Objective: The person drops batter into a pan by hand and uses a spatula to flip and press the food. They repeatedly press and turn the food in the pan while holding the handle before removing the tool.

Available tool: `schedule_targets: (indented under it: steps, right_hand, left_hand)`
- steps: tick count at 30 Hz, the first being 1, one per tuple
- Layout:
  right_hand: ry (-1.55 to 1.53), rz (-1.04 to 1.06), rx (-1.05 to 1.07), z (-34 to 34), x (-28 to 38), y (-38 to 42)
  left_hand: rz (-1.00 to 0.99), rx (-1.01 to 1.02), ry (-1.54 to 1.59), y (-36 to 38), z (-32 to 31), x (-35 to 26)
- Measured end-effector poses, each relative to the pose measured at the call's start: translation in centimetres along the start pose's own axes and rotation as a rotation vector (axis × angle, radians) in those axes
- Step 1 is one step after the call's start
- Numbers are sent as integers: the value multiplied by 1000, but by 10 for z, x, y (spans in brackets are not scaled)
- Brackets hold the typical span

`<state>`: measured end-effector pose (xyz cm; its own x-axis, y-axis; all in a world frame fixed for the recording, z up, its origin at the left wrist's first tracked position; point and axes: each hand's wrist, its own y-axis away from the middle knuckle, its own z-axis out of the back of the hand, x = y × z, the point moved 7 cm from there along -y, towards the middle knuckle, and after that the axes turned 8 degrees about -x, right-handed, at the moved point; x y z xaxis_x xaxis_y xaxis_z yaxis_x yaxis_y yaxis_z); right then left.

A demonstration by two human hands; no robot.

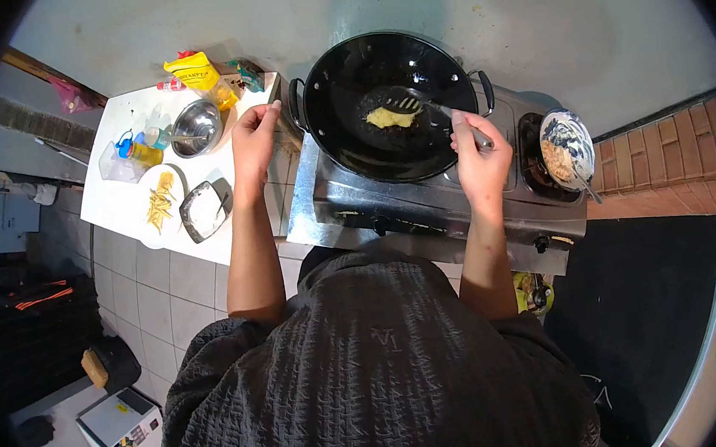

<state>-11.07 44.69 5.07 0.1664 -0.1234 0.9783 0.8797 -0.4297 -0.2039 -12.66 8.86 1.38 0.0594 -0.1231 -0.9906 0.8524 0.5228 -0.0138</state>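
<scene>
My right hand [483, 151] is wrapped round the handle of a slotted spatula [442, 110]. Its slotted head lies inside the black wok [352, 156], touching a flattened, pale yellow piece of food [390, 118] at the bottom. Dark oil or residue surrounds that piece. My left hand [255, 139] is raised left of the wok, near its left loop handle and apart from it. The left fingers look curled in towards the thumb, and nothing shows in them. The wok rests on a steel gas stove [357, 209].
Right of the wok stands a bowl [553, 134] with whitish batter-like residue and a spoon. On the white table [100, 199] at left are a steel bowl [187, 119], a plate of yellow strips [160, 202], a square dish of white powder [202, 213], a yellow packet [195, 70] and bottles.
</scene>
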Motion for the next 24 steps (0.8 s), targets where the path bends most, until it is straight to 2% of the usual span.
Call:
schedule_targets:
  steps: [4, 7, 11, 13, 20, 22, 23, 24]
  right_hand:
    - [68, -59, 37, -9, 3, 7]
    - [93, 135, 64, -16, 16, 9]
    - [56, 184, 66, -18, 12, 7]
    - [158, 270, 127, -22, 18, 8]
    - [222, 333, 216, -25, 24, 12]
    - [243, 146, 230, -24, 14, 12]
    - [245, 145, 230, -25, 12, 11]
    - [191, 267, 237, -27, 16, 11]
  left_hand:
    - [-9, 8, 23, 1, -1, -1]
    - [5, 13, 5, 2, 0, -1]
    - [7, 19, -18, -1, 4, 2]
    - [14, 17, -27, 1, 4, 2]
    - [-5, 16, -13, 4, 3, -2]
    - [0, 22, -2, 3, 1, 1]
    - [2, 22, 7, 3, 0, 3]
    - [5, 22, 17, 2, -1, 4]
